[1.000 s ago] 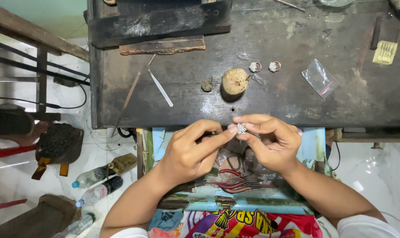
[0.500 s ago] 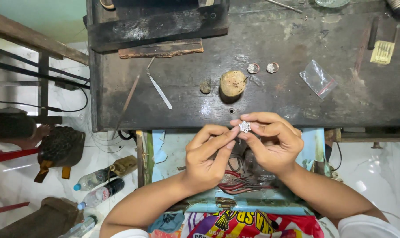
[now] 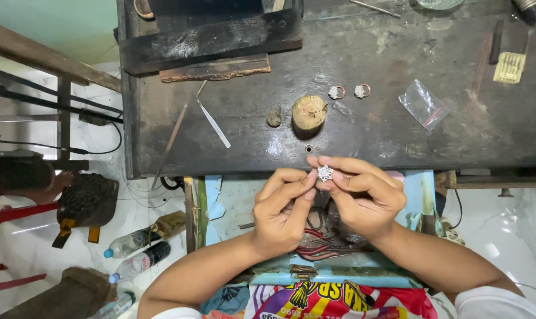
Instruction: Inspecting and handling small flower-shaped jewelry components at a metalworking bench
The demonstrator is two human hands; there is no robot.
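Observation:
My right hand point(image 3: 365, 198) pinches a small silver flower-shaped jewel point(image 3: 325, 173) between thumb and fingertips, just below the front edge of the dark wooden workbench point(image 3: 398, 130). My left hand point(image 3: 283, 210) is beside it, its fingers curled, with the fingertip touching the jewel's left side. Both hands hover over an open light-blue drawer point(image 3: 232, 201) holding red-handled pliers point(image 3: 315, 245).
On the bench lie two small rings point(image 3: 349, 91), a round wooden stump point(image 3: 309, 112), tweezers point(image 3: 213, 123), a thin rod point(image 3: 172, 142), a clear plastic bag point(image 3: 423, 104) and a yellow needle pack point(image 3: 509, 67). Plastic bottles point(image 3: 135, 251) lie on the white floor at left.
Both hands have shifted slightly up and right toward the bench edge. The jewel is turned to face up more fully between the fingertips.

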